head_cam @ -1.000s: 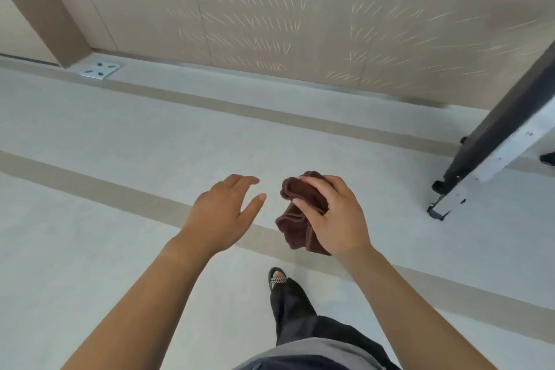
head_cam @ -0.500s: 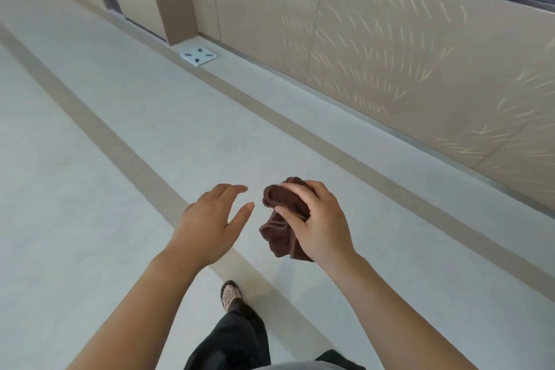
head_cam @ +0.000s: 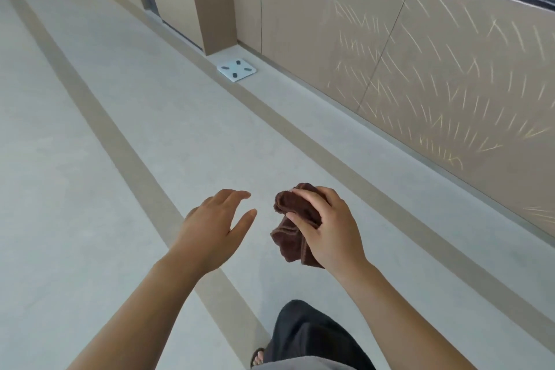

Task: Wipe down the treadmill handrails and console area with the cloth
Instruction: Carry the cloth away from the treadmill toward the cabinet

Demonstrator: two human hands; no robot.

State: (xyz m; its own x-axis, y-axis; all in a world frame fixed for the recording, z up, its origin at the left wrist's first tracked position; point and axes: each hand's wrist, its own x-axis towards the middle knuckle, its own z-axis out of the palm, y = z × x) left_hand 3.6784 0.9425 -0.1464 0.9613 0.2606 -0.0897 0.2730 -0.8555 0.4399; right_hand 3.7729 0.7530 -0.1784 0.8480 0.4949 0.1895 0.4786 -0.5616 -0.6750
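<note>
The right hand [head_cam: 330, 234] grips the bunched brown cloth [head_cam: 289, 245], with the fingers curled over its top, probably to carry it as a compact pad. Just beside it, the left hand [head_cam: 210, 228] is relaxed, its fingers spread, and holds nothing. Far ahead of both hands a white bathroom scale [head_cam: 236, 69] lies on the floor [head_cam: 90, 189] by the wall [head_cam: 420, 69]. No treadmill is visible, so I judge the person is not yet at it.

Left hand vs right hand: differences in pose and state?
The left hand is empty; the right hand grips the bunched brown cloth. The left hand's fingers are relaxed and straight; the right hand's curl round it. Both are held out over the floor, apart.
</note>
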